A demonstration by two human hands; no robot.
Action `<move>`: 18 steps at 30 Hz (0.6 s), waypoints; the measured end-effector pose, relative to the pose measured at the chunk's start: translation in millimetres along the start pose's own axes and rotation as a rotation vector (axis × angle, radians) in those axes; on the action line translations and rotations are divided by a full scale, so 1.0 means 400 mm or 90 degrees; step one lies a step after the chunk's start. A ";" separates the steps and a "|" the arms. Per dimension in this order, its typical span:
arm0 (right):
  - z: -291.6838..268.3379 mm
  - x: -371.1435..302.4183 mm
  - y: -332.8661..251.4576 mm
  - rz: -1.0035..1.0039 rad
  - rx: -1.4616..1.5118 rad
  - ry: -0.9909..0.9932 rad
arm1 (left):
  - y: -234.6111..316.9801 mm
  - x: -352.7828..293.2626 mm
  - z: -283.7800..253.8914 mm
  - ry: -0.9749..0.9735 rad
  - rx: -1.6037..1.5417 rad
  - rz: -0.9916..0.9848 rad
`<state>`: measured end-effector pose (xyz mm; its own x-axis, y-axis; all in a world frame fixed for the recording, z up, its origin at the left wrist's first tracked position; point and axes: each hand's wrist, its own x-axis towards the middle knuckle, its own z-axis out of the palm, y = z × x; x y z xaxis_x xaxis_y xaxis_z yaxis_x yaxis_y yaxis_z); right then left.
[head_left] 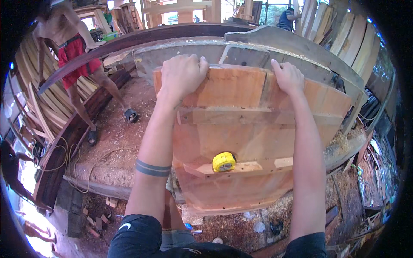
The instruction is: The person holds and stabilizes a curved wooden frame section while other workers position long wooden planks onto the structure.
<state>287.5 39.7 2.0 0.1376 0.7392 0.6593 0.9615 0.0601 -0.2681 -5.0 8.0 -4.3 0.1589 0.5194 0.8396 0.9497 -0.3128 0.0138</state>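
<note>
Head view looks down on a reddish wooden panel (pixel 241 129) of joined planks with cross battens, leaning against a grey hull timber (pixel 258 47). The left hand (pixel 183 75) is curled over the panel's top edge, gripping it; the right hand (pixel 289 77) clasps the same edge further along, fingers seemingly wrapped behind, though the far side is hidden. A yellow tape measure (pixel 223 162) sits on the lower batten. Sawdust covers the floor (pixel 124 137), where another person (pixel 75 56) in red shorts stands by curved planks.

Orange-red wooden panel (pixel 254 129) — yellow tape measure (pixel 223 162)
</note>
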 end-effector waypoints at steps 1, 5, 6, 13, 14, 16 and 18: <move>0.000 0.000 0.000 -0.001 -0.001 0.003 | 0.000 0.000 -0.001 0.001 0.001 -0.001; -0.001 0.000 0.002 0.001 -0.005 -0.004 | -0.001 0.001 -0.006 -0.042 0.017 -0.007; -0.002 0.001 0.003 0.006 -0.011 -0.014 | 0.000 0.001 -0.007 -0.041 0.016 -0.007; 0.000 -0.003 0.003 -0.013 -0.004 0.016 | 0.001 0.002 -0.009 -0.035 0.021 -0.002; 0.000 -0.004 0.003 -0.014 -0.007 0.015 | 0.001 0.002 -0.009 -0.033 0.015 -0.003; -0.002 -0.005 0.001 -0.012 -0.012 0.012 | 0.002 0.001 -0.009 -0.034 0.005 -0.006; -0.004 -0.004 0.001 -0.015 -0.018 0.013 | 0.003 0.001 -0.009 -0.031 0.006 -0.009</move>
<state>287.8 37.4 1.8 0.1200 0.7244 0.6789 0.9706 0.0581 -0.2336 -4.9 5.1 -1.9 0.1588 0.5623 0.8115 0.9543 -0.2983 0.0200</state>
